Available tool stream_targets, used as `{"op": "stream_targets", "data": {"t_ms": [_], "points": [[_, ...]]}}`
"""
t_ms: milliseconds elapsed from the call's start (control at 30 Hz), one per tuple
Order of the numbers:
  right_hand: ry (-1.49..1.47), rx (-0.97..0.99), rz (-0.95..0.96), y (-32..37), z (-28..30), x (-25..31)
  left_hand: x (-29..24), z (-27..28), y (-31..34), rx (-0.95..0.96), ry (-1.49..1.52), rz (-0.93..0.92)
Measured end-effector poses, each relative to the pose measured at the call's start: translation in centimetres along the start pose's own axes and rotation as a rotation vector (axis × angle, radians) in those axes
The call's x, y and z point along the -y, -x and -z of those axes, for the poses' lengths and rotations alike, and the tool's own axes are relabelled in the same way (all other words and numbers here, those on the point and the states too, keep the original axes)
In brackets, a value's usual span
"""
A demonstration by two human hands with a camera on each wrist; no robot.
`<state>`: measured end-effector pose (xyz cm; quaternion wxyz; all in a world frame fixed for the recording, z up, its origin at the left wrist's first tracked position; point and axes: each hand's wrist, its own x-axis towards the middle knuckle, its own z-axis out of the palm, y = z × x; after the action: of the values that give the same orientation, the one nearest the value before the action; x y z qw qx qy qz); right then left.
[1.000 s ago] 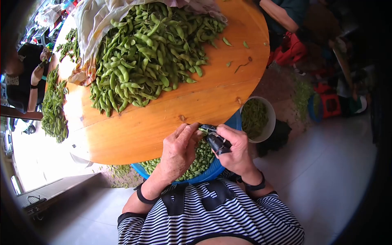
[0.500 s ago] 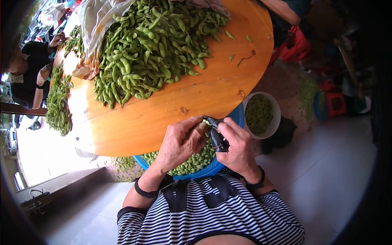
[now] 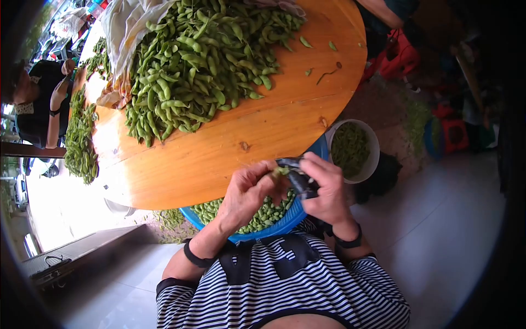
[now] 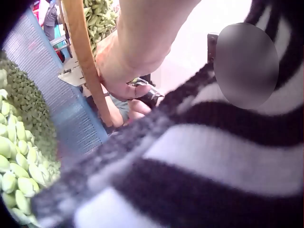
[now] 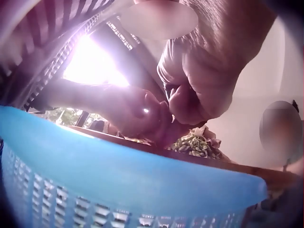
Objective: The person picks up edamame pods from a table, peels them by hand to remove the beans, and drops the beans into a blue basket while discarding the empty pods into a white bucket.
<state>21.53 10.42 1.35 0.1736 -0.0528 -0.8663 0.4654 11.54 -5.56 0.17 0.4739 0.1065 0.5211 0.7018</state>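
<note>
My left hand (image 3: 246, 192) pinches a green soybean pod (image 3: 281, 171) between thumb and fingers, over the table edge. Close beside it, my right hand (image 3: 327, 189) grips a black tool (image 3: 300, 183) whose end meets the pod; its exact kind does not show. Below both hands sits a blue plastic basket (image 3: 189, 217) holding many shelled green beans (image 3: 267, 218). In the right wrist view the two hands meet above the basket's rim (image 5: 118, 156). The left wrist view shows the beans (image 4: 19, 164) up close.
A large heap of soybean pods (image 3: 186, 82) lies on the round wooden table (image 3: 197, 170), partly under a pale cloth (image 3: 126, 33). A white bucket (image 3: 374, 156) of green pods or husks stands at the right. Another person (image 3: 41, 98) sits at the table's left.
The left hand has shifted slightly and its fingers blur with motion around the pod. My right hand has moved a little right with the black tool.
</note>
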Motion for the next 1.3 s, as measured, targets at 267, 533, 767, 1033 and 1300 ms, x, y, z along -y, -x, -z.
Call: {"op": "stream_targets", "data": {"t_ms": [267, 533, 767, 1033, 1300], "points": [[0.41, 0.14, -0.314, 3.2, 11.7, -4.2, -5.4, 2.0, -1.2, 0.369, -1.179, -0.522], [0.544, -0.154, -0.412, 3.2, 10.6, -5.8, -7.4, 4.7, -10.7, -0.084, -1.842, -0.861], [0.212, -0.188, -0.188, 0.0, 6.2, -4.0, -8.2, 4.3, -10.1, -0.087, -1.432, -0.827], [-0.503, 0.005, -0.347, -3.2, 1.2, 0.2, -6.1, 2.3, -4.6, 0.101, -0.341, -0.134], [-0.714, 0.11, -0.369, -2.5, 0.5, 0.3, -3.8, 1.2, -2.7, 0.041, -0.061, -0.154]]}}
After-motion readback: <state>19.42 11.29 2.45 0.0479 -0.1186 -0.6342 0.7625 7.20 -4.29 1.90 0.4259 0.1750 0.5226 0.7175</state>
